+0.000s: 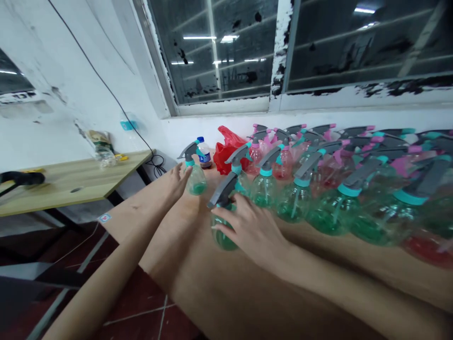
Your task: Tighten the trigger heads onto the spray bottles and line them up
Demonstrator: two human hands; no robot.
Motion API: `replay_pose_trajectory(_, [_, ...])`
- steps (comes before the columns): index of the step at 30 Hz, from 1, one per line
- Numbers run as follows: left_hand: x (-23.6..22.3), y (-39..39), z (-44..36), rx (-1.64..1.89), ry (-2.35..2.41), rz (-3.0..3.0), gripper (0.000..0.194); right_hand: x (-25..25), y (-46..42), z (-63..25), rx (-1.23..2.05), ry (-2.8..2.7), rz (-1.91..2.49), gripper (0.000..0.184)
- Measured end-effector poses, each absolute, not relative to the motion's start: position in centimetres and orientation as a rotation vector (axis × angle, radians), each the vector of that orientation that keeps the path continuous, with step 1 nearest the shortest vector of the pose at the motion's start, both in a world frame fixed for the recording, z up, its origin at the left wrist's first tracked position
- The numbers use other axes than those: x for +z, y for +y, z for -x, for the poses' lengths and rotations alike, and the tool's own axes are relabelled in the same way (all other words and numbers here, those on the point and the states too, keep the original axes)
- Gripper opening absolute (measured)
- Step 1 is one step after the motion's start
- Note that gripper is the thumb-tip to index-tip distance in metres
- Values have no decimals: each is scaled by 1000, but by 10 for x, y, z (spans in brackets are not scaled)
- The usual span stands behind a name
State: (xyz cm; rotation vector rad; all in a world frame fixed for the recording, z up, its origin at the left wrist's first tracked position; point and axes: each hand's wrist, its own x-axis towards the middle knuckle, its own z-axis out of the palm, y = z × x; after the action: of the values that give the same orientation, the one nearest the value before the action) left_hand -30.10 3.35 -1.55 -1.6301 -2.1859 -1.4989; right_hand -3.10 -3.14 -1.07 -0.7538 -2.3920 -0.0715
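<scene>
My right hand [249,226] is wrapped around a green spray bottle [222,236] with a grey trigger and teal collar, near the front of the brown table [212,293]. My left hand [179,181] reaches far out and touches another green spray bottle [196,182] standing apart at the table's far left; its fingers are against the bottle's side. To the right of both hands run rows of several green spray bottles [293,198], with pink ones [283,163] behind.
A small water bottle [204,153] with a blue cap and a red plastic bag [228,148] sit by the wall under the window. A wooden desk [63,182] stands to the left across a gap of red floor. A cable [155,165] hangs near it.
</scene>
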Motion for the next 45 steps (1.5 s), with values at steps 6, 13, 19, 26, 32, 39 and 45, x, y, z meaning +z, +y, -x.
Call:
replay_pose_trajectory(6, [-3,-27,251,-1503,-2060,1615,35,-16,-44,-34,-242,-2414,859,26])
replay_pose_trajectory(13, [16,-57,132,-1152,-2055,2732,41,-9,-58,-91,-277,-2384,965,22])
replay_pose_trajectory(19, [10,-45,58,-1377,-1656,3354,70,-4,-72,-123,-335,-2385,999,15])
replay_pose_trajectory(26, [1,-37,28,-1533,-1433,3467,67,-1,-77,-137,-221,-2432,1026,16])
replay_pose_trajectory(32, [3,-38,18,-1573,-1535,3288,44,-15,-78,-141,-209,-2429,950,20])
replay_pose_trajectory(39, [0,-37,16,-1541,-1475,3217,43,-35,-73,-179,-91,-2421,790,32])
replay_pose_trajectory(45, [-1,-26,13,-1498,-1442,3208,45,-83,-54,-224,139,-2390,1200,37])
